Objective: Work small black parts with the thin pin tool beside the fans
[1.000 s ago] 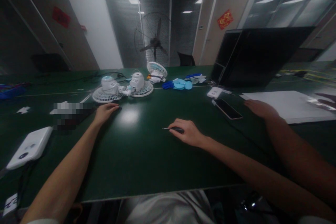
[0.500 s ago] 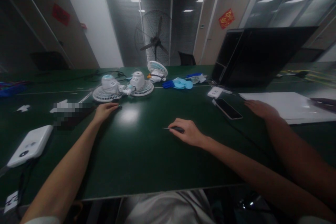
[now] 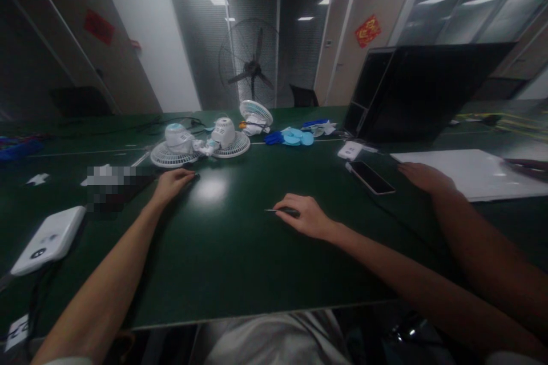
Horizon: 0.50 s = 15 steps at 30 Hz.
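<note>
My right hand point(image 3: 306, 215) rests on the green table, its fingers closed round the dark handle of a small screwdriver point(image 3: 290, 211). The thin metal shaft points left, over the tabletop. Farther left, my left hand point(image 3: 173, 183) lies on the table with fingers pinched together; a small dark tip shows at the fingertips, too little to name. Just beyond that hand sit two white fans point(image 3: 176, 154), face down, and a third small fan point(image 3: 256, 117) stands tilted behind them.
Another person's hand point(image 3: 428, 178) lies at the white board point(image 3: 483, 168) on the right. Nearby are a phone point(image 3: 370, 177), a white box point(image 3: 350, 150) and a black monitor point(image 3: 436, 91). Blue fan blades point(image 3: 295, 137) lie at the back. A white power bank point(image 3: 49, 239) sits at left.
</note>
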{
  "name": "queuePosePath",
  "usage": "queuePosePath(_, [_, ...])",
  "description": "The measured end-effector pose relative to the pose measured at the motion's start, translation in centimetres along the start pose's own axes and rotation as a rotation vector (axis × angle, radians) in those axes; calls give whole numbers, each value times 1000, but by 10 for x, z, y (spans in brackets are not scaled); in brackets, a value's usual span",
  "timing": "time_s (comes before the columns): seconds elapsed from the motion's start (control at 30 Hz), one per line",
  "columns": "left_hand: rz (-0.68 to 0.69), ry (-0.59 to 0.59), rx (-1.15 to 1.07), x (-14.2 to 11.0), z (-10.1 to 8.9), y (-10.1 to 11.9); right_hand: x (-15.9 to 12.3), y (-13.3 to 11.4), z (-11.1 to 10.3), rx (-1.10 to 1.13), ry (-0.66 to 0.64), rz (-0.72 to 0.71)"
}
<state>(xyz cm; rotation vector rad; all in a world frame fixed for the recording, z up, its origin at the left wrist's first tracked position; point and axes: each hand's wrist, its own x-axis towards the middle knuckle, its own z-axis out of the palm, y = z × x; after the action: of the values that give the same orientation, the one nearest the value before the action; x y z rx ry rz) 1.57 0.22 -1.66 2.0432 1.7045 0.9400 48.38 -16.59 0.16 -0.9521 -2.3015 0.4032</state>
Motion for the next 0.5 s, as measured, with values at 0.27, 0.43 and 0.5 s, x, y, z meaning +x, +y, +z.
queuePosePath(0.27, [526, -334, 174, -20, 33, 86, 1, -2, -2, -15, -5, -4])
queuePosePath(0.43, [717, -498, 9, -58, 70, 158, 1, -2, -2, -44, 16, 19])
queuePosePath(0.5, [685, -541, -52, -70, 78, 174, 0, -2, -1, -57, 24, 32])
